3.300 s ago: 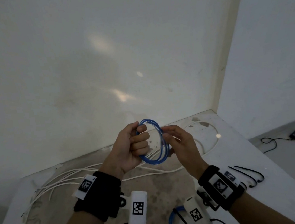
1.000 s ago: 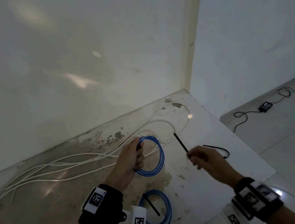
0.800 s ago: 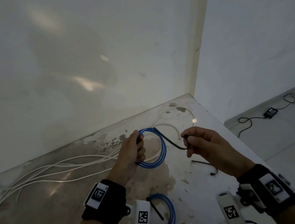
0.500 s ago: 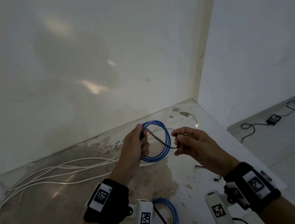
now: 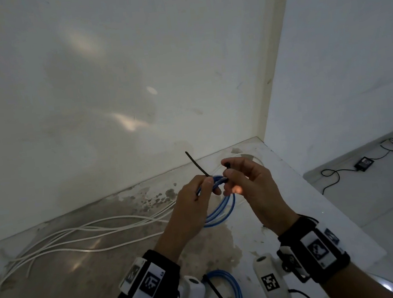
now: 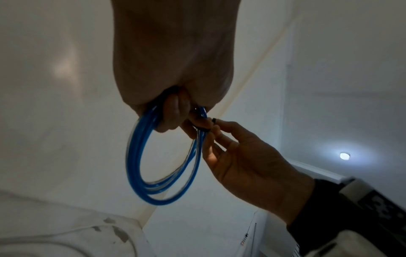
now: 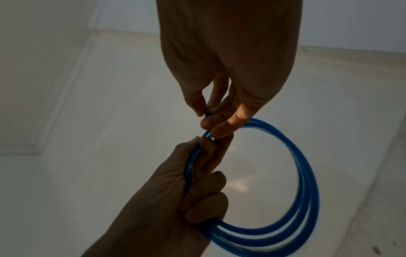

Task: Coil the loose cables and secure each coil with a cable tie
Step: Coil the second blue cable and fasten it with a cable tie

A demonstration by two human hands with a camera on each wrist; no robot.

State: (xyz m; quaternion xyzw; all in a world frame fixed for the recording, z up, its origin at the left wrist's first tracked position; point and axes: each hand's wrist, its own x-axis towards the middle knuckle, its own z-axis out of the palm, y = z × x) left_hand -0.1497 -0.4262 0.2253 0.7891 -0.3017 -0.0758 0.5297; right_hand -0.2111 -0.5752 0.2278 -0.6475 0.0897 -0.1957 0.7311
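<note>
I hold a blue cable coil (image 5: 229,206) above the table. My left hand (image 5: 207,186) grips its top left side, fingers curled round the strands. A black cable tie (image 5: 196,163) crosses the coil at that grip, its tail pointing up and left. My right hand (image 5: 227,172) pinches the tie's other end between thumb and fingertips, right beside the left hand. In the left wrist view the coil (image 6: 140,156) hangs from the left fingers (image 6: 173,113), and the tie's end (image 6: 214,120) shows at the right fingertips. In the right wrist view the coil (image 7: 307,173) loops right.
A second blue coil (image 5: 234,289) with a black tie (image 5: 215,291) lies on the table near me. Loose white cables (image 5: 90,234) trail across the stained table (image 5: 59,287) to the left. A wall stands close behind. The table's right edge (image 5: 333,219) drops to a floor with a black adapter (image 5: 364,161).
My right hand carried a black tie from the table's right side to the coil. Both hands have risen and closed together, and the tie now crosses the coil with its tail up.
</note>
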